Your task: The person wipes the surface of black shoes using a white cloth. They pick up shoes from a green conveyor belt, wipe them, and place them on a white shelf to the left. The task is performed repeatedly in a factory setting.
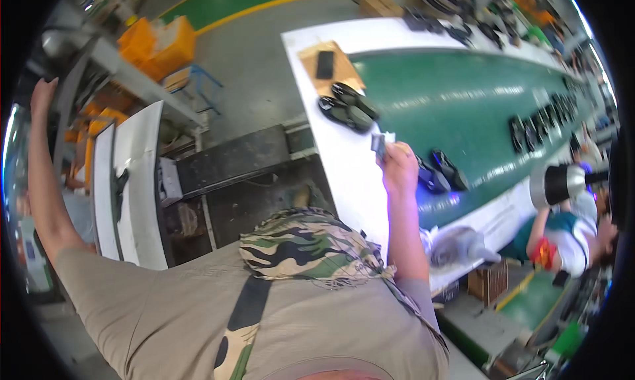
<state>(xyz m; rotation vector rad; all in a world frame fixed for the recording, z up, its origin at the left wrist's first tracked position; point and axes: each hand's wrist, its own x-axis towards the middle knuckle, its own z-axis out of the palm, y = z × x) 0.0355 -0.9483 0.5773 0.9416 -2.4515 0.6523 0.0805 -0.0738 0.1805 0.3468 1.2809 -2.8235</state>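
Note:
My right hand (400, 168) is closed on a small grey-and-white piece (380, 142), perhaps a packet, above the white edge of the conveyor table. A pair of black shoes (347, 109) lies just beyond it. To its right, on the green belt (423, 89), is another dark pair of shoes (448, 173), one with a bluish sheen. Far off to the left, my left arm is stretched out. There my left hand (43, 95) is closed against a dark part of a grey machine frame (73, 82); what its fingers hold is too small to make out.
A brown paper sheet (340, 66) with a black phone-like slab (325, 65) lies at the table corner. Several shoes (542, 122) line the belt farther right. Orange bins (159, 46) stand at the back left. A co-worker (562, 241) is at the right, near a white cylindrical lamp-like fixture (557, 185).

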